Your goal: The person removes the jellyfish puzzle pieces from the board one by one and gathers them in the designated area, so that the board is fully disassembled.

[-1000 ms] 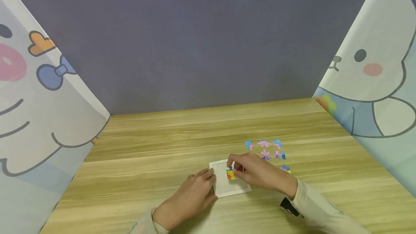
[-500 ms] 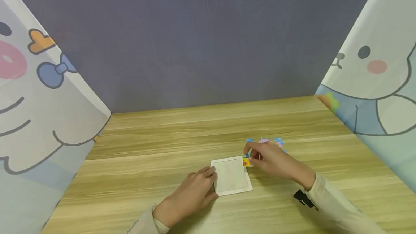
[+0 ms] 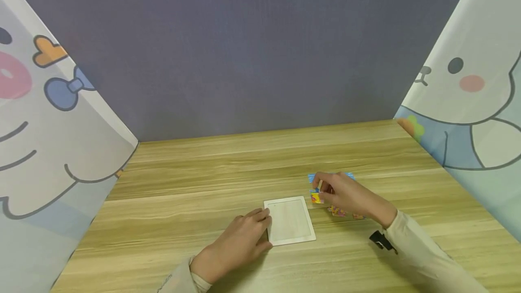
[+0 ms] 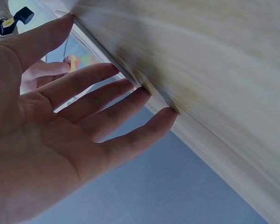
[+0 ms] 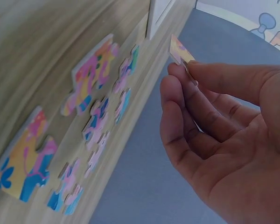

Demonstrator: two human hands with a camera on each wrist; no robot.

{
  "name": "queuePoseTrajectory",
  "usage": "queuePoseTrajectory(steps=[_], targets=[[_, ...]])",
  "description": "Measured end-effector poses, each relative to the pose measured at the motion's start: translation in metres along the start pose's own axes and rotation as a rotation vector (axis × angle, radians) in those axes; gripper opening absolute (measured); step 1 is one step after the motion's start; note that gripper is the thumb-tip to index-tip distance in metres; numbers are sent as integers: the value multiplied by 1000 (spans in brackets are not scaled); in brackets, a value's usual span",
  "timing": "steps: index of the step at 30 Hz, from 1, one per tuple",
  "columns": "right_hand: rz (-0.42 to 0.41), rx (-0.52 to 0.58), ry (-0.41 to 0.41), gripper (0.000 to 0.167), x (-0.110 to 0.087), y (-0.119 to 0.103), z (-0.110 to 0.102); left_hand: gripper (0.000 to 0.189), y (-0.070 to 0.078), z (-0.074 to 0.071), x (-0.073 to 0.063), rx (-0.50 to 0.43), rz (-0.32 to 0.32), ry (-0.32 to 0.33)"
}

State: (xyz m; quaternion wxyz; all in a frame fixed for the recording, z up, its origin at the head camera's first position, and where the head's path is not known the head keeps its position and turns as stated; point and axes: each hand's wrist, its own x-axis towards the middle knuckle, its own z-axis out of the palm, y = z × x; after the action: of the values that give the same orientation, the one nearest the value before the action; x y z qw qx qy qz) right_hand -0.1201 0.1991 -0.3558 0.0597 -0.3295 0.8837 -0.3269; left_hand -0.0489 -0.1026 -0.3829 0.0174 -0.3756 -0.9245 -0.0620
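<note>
My right hand point(image 3: 352, 196) pinches a yellow jigsaw puzzle piece point(image 3: 316, 197) with a blue tab between thumb and fingers. In the right wrist view that piece point(image 5: 180, 49) is held clear of the table. Loose puzzle pieces point(image 3: 338, 211) lie below and behind this hand, partly hidden by it. My left hand point(image 3: 236, 243) rests at the left edge of a white square puzzle tray point(image 3: 290, 220), which has nothing in it. The left wrist view shows the left hand's point(image 4: 74, 126) fingers extended, their tips touching the tray's edge.
Several pink, yellow and blue pieces point(image 5: 91, 74) lie apart in rough rows on the wood-grain table point(image 3: 195, 184). A black strap-like object point(image 3: 382, 241) hangs by the right sleeve point(image 3: 423, 252). A grey wall point(image 3: 260, 58) stands behind, with cartoon-printed panels point(image 3: 468, 80) on both sides.
My right hand has moved right and away from above the tray, carrying the yellow puzzle piece towards the loose pieces. The left hand has stayed at the tray's left edge.
</note>
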Motion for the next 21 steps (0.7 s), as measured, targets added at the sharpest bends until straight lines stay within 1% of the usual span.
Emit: queuePoseTrajectory(steps=[5,13,21], targets=[[-2,7,-18,13,-1,5,-1,46,0,0,0,6,3,10],[-13,-30,-50,15,0,15,6,46,0,0,0,5,2,8],[5,7,-70,16,0,16,13,46,0,1,0,10,-7,10]])
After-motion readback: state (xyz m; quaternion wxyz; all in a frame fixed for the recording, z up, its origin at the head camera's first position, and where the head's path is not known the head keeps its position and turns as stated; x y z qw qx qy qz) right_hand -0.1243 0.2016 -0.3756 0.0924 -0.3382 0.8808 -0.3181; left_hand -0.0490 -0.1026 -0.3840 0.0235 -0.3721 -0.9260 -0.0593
